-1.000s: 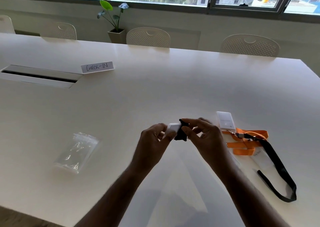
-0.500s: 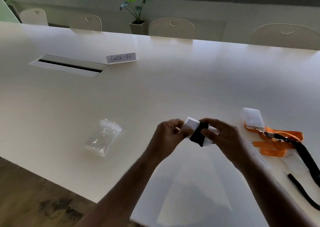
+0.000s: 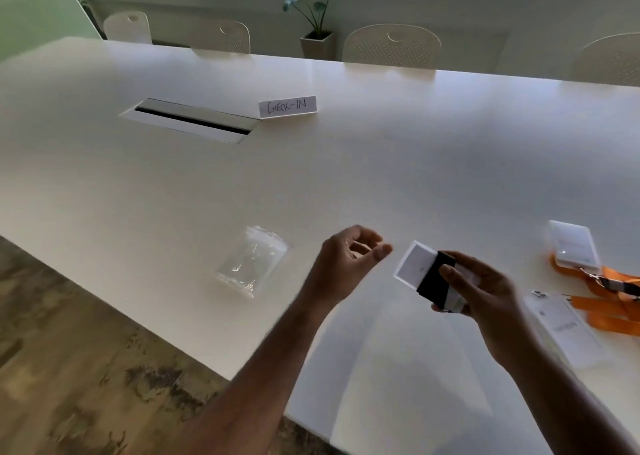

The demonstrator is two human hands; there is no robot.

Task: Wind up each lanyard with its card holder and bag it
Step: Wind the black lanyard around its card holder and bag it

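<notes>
My right hand [image 3: 485, 291] holds a white card holder [image 3: 414, 266] with a black lanyard [image 3: 434, 283] wound around its middle, a little above the table. To its left, my left hand [image 3: 346, 264] hovers with loosely curled fingers and nothing in it, between the card holder and a clear plastic bag [image 3: 251, 260] lying flat on the table. At the right lie an orange lanyard [image 3: 609, 302] clipped to a card holder [image 3: 573, 245], and another card holder [image 3: 564, 330] nearer to me.
The white table [image 3: 311, 177] has a cable slot [image 3: 190, 120] and a "CHECK-IN" paper sign [image 3: 287, 106] at the far left. Chairs [image 3: 391, 45] and a potted plant [image 3: 315, 14] stand behind it. The table's near-left edge drops to wooden floor.
My left hand has let go of the wound card holder and moved left toward the bag; my right hand alone keeps it. The view has swung left and down.
</notes>
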